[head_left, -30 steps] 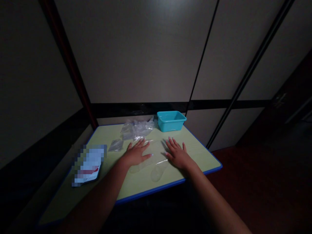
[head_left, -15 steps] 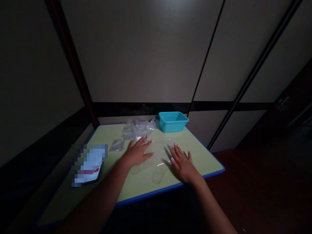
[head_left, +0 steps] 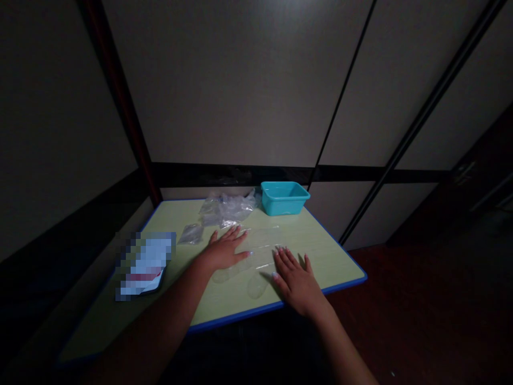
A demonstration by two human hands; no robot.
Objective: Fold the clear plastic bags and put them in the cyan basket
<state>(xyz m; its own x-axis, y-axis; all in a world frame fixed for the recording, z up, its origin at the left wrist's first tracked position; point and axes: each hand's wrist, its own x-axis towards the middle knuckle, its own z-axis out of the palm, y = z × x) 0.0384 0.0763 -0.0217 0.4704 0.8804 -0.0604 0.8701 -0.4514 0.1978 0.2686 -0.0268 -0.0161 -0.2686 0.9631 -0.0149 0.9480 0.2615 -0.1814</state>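
Observation:
A thin, see-through piece of plastic (head_left: pixel 256 287), with rounded lobes like those of a disposable glove, lies flat on the pale green table (head_left: pixel 316 240). My left hand (head_left: pixel 226 251) rests palm down over its left part, fingers spread. On its right side, my right hand (head_left: pixel 296 278) is also palm down with the thumb apart from the fingers; nothing is gripped in either hand. Both hands hide parts of the plastic, and its full outline is hard to make out.
Crumpled clear plastic bags (head_left: pixel 230 206) lie at the back of the table, beside a turquoise basket (head_left: pixel 284 206). A small flat plastic packet (head_left: pixel 191 234) is left of my left hand. A phone-like device (head_left: pixel 148 267), its screen blurred out, lies at the left.
My right hand has shifted slightly left and its fingers have come down on the plastic. My left hand has stayed almost in place. The view has tilted slightly.

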